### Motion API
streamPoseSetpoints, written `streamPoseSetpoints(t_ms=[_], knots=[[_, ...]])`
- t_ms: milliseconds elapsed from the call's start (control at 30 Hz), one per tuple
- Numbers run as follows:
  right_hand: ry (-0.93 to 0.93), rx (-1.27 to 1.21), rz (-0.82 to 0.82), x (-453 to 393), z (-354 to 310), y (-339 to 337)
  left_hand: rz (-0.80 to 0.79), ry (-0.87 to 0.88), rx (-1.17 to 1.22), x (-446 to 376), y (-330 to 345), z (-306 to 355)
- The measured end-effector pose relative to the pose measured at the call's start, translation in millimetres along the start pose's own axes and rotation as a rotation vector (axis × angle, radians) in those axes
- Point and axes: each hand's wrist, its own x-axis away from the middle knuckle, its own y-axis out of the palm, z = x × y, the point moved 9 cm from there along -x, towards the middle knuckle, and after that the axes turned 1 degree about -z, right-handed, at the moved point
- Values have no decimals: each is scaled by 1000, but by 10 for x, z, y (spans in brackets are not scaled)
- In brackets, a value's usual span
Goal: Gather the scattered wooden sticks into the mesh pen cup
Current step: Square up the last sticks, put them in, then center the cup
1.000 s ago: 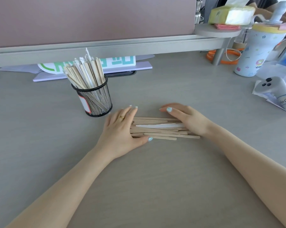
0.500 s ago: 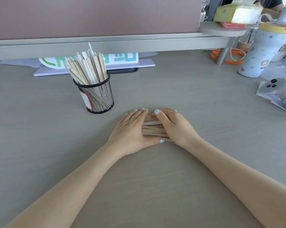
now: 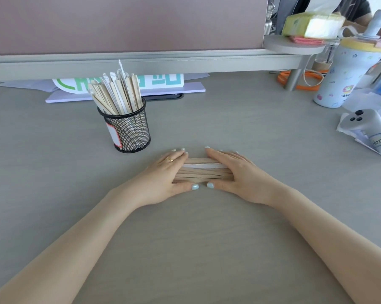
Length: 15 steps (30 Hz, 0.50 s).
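1. Left hand: flat on the desk, fingers together and extended, cupped against the left ends of a bundle of wooden sticks; gold ring on one finger.
2. Right hand: flat, fingers together, pressed against the right ends of the same bundle.
3. Bundle: lying level between both palms, with one white stick among the tan ones; thumbs nearly touching at the near edge.
4. Mesh pen cup: upright, behind and left of the hands, near but apart, already packed with sticks.
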Motion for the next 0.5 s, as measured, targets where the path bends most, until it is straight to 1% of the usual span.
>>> streamPoseSetpoints(t_ms=[167,267,367,500], knots=[[26,-105,37,-8,-8,-70,62,-38,20,43,-180,68],[14,-58,18,-32,-18,-40,124,-17,3,64,-233,178],[7,1,-15,-36,-34,6,150,-26,-72,58,-233,255],[-33,39,17,-18,-115,-20,182,-41,-170,59,-246,301]])
